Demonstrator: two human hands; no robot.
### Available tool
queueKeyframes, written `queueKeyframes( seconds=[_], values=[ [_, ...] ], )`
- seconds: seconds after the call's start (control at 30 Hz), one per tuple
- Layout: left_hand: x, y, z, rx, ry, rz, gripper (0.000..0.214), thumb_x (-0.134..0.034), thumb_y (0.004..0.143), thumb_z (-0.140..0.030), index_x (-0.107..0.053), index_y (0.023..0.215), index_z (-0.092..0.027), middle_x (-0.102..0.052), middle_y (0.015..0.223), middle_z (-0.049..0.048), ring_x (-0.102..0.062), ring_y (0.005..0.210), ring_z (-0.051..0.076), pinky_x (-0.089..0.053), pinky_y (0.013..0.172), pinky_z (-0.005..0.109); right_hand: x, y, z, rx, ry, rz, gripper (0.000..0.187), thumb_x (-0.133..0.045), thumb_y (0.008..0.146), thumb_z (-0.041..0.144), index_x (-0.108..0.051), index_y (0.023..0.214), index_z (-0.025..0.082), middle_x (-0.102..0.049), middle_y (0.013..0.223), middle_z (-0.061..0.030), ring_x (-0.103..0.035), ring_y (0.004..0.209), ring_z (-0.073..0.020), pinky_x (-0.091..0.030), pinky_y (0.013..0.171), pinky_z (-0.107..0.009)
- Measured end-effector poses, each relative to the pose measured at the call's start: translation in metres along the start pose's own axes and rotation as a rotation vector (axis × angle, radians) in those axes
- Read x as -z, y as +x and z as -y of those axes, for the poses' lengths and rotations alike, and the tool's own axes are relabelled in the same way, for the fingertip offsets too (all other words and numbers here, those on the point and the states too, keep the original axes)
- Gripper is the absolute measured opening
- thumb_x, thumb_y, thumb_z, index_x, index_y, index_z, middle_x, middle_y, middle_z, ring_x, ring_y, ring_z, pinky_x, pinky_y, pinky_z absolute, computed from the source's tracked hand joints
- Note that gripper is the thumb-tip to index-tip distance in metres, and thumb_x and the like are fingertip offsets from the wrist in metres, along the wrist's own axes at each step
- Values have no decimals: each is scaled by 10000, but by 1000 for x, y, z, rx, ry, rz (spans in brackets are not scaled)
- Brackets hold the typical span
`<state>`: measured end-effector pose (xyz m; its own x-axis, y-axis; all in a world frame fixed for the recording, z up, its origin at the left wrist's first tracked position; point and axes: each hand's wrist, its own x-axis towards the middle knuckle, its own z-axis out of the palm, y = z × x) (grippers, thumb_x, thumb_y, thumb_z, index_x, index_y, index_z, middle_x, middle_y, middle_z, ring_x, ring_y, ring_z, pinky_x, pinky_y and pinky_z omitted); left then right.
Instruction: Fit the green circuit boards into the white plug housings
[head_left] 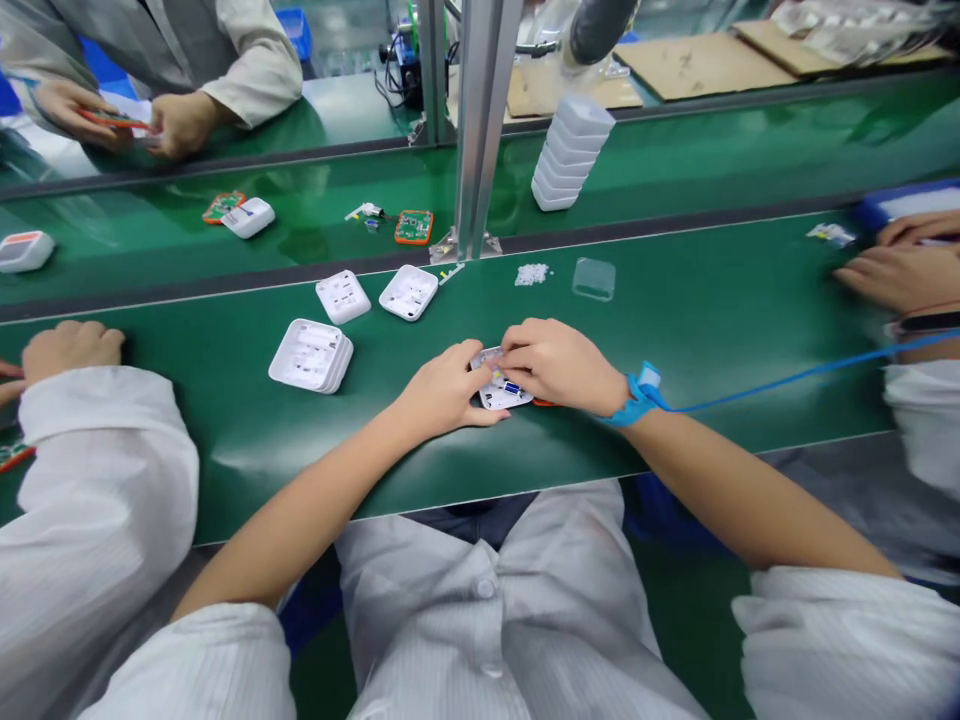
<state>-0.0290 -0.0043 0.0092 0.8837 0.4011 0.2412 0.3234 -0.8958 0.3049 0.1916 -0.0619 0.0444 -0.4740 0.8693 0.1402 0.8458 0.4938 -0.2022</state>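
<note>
In front of me on the green bench lies a white plastic housing (501, 397) with small parts inside, one blue and one yellowish. My left hand (448, 388) grips its left edge, thumb along the near side. Over the housing's upper right bends my right hand (559, 365), fingertips pinched down inside it; what they pinch is too small to make out. A blue wrist strap (637, 396) circles my right wrist, its cord running off to the right. Partly under the right hand, an orange-edged piece (545, 403) shows beside the housing.
Stacked white housings (310, 356) and two single ones (343, 297) (409, 292) lie to the left. Small white pieces (532, 274) and a clear lid (594, 279) sit beyond my hands. A metal post (480, 130) rises behind. Co-workers' hands (911, 262) (71, 350) flank me.
</note>
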Motion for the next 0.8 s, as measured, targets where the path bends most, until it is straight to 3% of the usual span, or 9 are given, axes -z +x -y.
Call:
queueKeyframes(
  seconds=[0.2,0.33,0.4,0.5,0.8],
  values=[
    [-1,-2,4,-14,-142,-43,619,-720,825,-636,-657,1200,-148,-559,1199,164,-610,992,262,-555,863,399,1,-9,8,-104,198,-88,261,-575,982,340,-779,990,179,-713,1021,-102,-603,927,-227,-418,812,-359],
    [-2,-1,5,18,-247,-85,626,-778,769,-611,-664,1158,-135,-560,1148,138,-614,967,251,-556,862,392,8,-7,26,-149,39,-15,180,-695,896,319,-756,1005,190,-733,944,-80,-553,959,-265,-334,752,-361],
    [-2,-1,4,33,-263,-82,595,-794,752,-595,-670,1106,-132,-566,1146,137,-619,975,259,-555,866,397,6,-3,35,-156,-62,1,102,-644,901,215,-739,897,179,-726,877,-80,-533,902,-251,-285,696,-357],
    [-3,1,3,42,-295,-82,553,-820,728,-565,-665,1060,-151,-577,1142,122,-626,995,264,-553,881,399,0,3,43,-159,-160,-22,170,-577,913,139,-703,804,174,-698,806,-81,-505,815,-228,-249,659,-361],
    [-5,2,3,59,-339,-85,545,-851,685,-542,-663,1014,-150,-573,1131,110,-620,946,248,-547,863,398,-21,-4,34,-140,0,-213,132,-559,901,145,-626,796,189,-647,815,-69,-555,803,-215,-399,718,-331]
  ],
)
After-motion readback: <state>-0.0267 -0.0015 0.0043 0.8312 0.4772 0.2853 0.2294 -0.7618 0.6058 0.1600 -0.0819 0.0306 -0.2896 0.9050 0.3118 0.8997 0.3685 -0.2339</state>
